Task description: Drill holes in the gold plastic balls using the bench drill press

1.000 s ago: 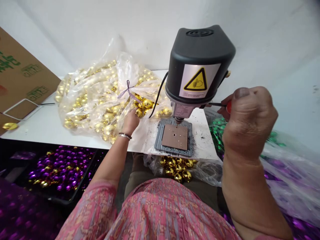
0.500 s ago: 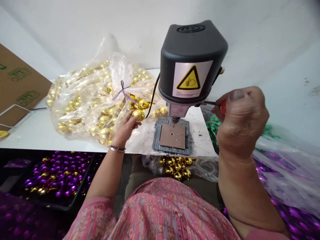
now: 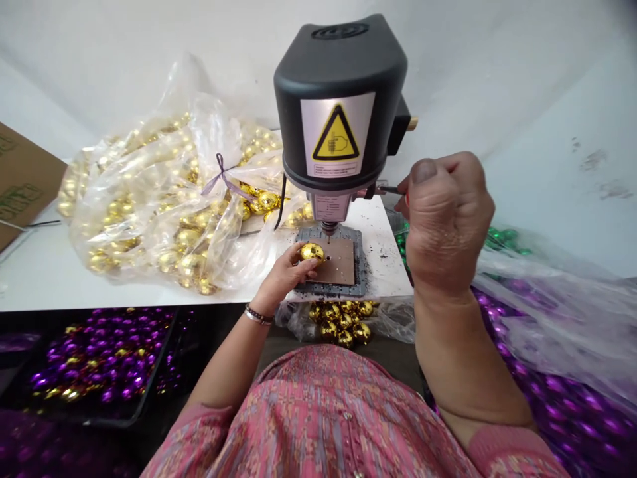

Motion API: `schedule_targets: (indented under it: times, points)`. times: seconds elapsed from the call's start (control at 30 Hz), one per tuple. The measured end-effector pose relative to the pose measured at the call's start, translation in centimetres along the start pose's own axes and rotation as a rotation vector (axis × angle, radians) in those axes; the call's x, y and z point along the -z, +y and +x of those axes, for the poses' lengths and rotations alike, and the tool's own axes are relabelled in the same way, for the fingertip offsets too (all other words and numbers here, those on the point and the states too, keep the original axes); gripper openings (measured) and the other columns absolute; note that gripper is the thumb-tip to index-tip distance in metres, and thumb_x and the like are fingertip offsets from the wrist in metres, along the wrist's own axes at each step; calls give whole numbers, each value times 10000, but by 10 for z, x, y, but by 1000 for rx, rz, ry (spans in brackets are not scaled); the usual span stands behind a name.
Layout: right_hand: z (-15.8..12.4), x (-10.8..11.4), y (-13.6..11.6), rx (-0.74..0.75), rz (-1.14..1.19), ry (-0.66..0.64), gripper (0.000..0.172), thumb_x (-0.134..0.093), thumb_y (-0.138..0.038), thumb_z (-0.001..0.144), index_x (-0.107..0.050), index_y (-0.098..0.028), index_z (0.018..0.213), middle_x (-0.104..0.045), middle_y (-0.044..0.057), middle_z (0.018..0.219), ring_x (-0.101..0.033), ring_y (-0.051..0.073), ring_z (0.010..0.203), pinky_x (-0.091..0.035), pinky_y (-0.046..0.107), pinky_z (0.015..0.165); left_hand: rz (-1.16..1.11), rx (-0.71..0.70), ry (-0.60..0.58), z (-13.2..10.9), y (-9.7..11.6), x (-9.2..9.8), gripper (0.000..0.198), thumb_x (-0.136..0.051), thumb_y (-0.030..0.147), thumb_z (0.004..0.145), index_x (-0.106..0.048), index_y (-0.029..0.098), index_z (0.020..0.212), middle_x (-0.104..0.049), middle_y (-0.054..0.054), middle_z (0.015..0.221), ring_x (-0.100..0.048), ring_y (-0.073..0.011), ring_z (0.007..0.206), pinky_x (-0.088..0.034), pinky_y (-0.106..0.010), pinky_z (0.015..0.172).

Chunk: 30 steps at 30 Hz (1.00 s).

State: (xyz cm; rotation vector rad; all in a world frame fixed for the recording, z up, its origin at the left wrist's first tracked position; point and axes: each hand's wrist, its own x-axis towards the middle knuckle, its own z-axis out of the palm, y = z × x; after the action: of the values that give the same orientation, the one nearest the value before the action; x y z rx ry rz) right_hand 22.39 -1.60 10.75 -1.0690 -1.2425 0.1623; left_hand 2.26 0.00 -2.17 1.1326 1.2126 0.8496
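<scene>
Between the fingers of my left hand (image 3: 287, 272) is a shiny gold ball ornament (image 3: 312, 253). It is over the left part of a brown board (image 3: 343, 262) with a small hole, which lies on the grey base (image 3: 362, 279) of a black bench drill press (image 3: 341, 79). The drill's chuck and bit (image 3: 329, 230) point down just right of and behind the ball, and I see no contact. My right hand (image 3: 445, 226) is closed round the red knob of the drill's lever (image 3: 391, 190); the fist hides most of the knob.
A clear bag of gold balls (image 3: 149, 206) tied with purple ribbon fills the table's left. Several gold balls (image 3: 343, 322) lie in plastic at my lap. A black crate (image 3: 104, 358) of purple and gold balls stands lower left. Purple balls (image 3: 562, 405) and green ones (image 3: 505, 238) lie right.
My left hand has brought the gold ball from beside the bag rightward over the board. My right hand stays on the lever. The whole view has shifted a little.
</scene>
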Motion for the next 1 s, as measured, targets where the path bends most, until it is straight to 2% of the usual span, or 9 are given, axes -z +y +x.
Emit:
schedule_targets:
  times: [0.17, 0.33, 0.4, 0.5, 0.6, 0.77, 0.87, 1.0]
  points:
    - [-1, 2, -1, -7, 45, -18, 377, -524, -556, 913, -492, -224, 738, -464, -52, 556, -434, 84, 527, -373, 260, 534, 271, -73, 25, 9, 0, -7, 591, -722, 386, 782, -556, 187, 1313, -691, -41, 1024, -636, -105, 638, -516, -232, 603]
    - [-3, 3, -1, -38, 57, -49, 387, -500, -574, 918, -505, -217, 768, -521, -40, 638, -449, 70, 556, -384, 247, 554, 480, -141, 71, 11, 6, -13, 595, -731, 326, 779, -586, 190, 1340, -722, -32, 1026, -632, -125, 713, -524, -242, 676]
    - [-2, 3, -1, -36, 71, -52, 379, -498, -563, 923, -507, -218, 767, -531, -35, 645, -448, 73, 559, -381, 249, 544, 573, -181, 53, 13, 12, -18, 566, -741, 279, 767, -620, 184, 1312, -734, -24, 1010, -645, -139, 767, -529, -250, 733]
    - [-1, 5, -1, -24, 72, -63, 349, -520, -528, 922, -509, -218, 760, -531, -37, 630, -443, 76, 562, -376, 248, 529, 677, -246, 36, 18, 16, -22, 594, -776, 220, 724, -645, 153, 1299, -735, -62, 1133, -669, -194, 965, -523, -295, 896]
    - [-2, 11, -1, -16, 35, -127, 272, -528, -410, 931, -513, -210, 747, -502, -53, 609, -424, 60, 561, -369, 224, 535, 677, -271, 16, 24, 14, -24, 636, -785, 215, 719, -633, 145, 1333, -715, -84, 1228, -659, -224, 1077, -497, -328, 984]
    - [-16, 22, 3, 38, -32, -267, 194, -489, -255, 925, -583, -196, 767, -512, -65, 637, -415, 38, 564, -373, 204, 554, 593, -271, -12, 27, 7, -24, 645, -766, 205, 738, -616, 186, 1365, -732, -46, 1202, -674, -198, 1038, -509, -297, 949]
    - [-29, 24, 11, 99, -56, -268, 184, -487, -224, 921, -590, -191, 772, -528, -62, 651, -423, 35, 567, -371, 202, 549, 591, -284, 2, 26, 5, -24, 628, -772, 205, 729, -634, 200, 1342, -730, -34, 1213, -666, -198, 1059, -500, -297, 962]
    - [-41, 21, 26, 188, -65, -233, 155, -480, -190, 914, -588, -195, 802, -573, -54, 702, -499, 41, 621, -411, 201, 590, 588, -270, -6, 25, 4, -24, 634, -760, 209, 738, -616, 188, 1355, -735, -38, 1179, -670, -196, 1018, -508, -300, 926]
